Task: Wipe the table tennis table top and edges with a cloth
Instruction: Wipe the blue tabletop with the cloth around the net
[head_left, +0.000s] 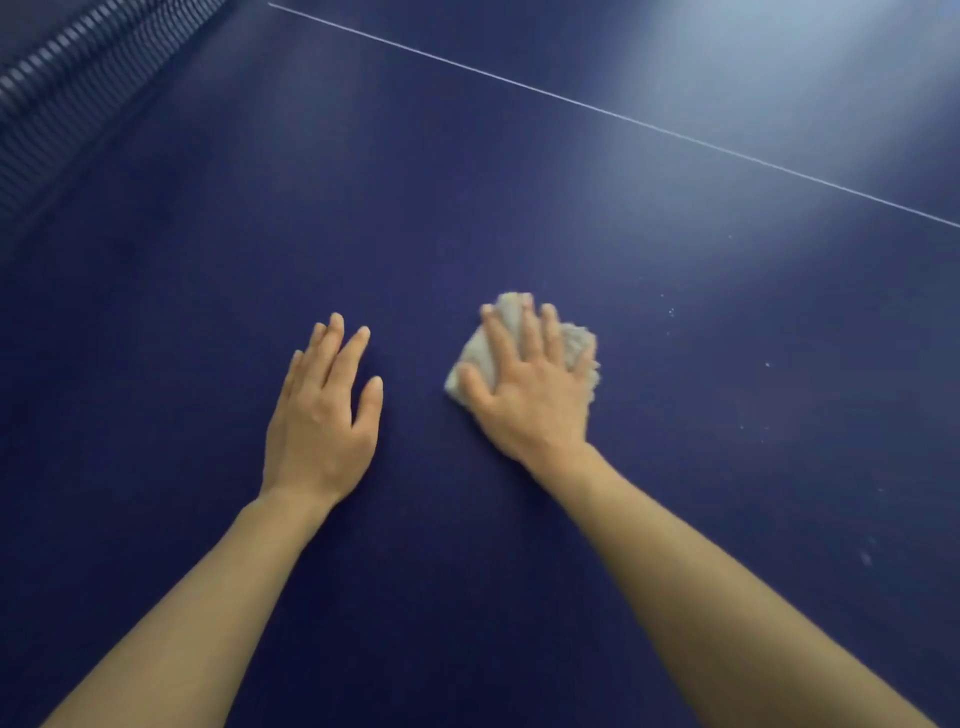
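pale crumpled cloth (524, 343), bunched flat on dark blue table (467, 208), right of middle, mostly hidden beneath spread fingers (527, 327).

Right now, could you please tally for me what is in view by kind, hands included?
Bare hands: 2, the left hand flat on the table top, the right hand pressing the cloth
Crumpled pale grey cloth: 1
Dark blue table tennis table top: 1
Thin white painted line: 1
Dark net: 1
Total: 6
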